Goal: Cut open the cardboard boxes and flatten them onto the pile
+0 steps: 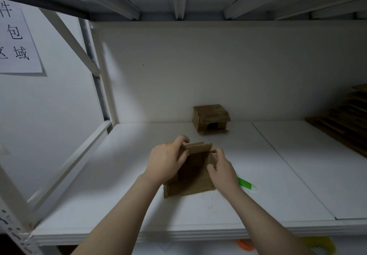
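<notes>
Two boxes were on the white shelf (139,195). The box (190,189) I was working on sat about midway between the left and right edges, nearer the front edge than the back. Its top was open, and its near flap lay flat on the shelf, pointing toward me. My left grip (166,160) was clamped on the left corner of the upright far flap, with the fingers curled over the flap's top edge. My right grip (221,170) was pinched on the top of the box's right side, fingers bent around the cardboard. Both forearms reached in over the front edge.

A green tool (247,184) with a white tip lay on the shelf just beside the box on its right. Its near end was hidden under my right wrist, and neither grip touched it.

The second box (210,118) stood at the back edge against the white back wall, well apart from the first. Its front showed a dark opening, and a small flap lay out on the shelf below it.

The pile (341,123) of flattened cardboard lay along the right edge toward the back corner, partly cut off by the frame.

A paper sign (17,40) with printed characters hung on the wall left of the rack. Below the front edge I could see an orange roll (245,244) and a yellow roll (321,245), both blurred.
</notes>
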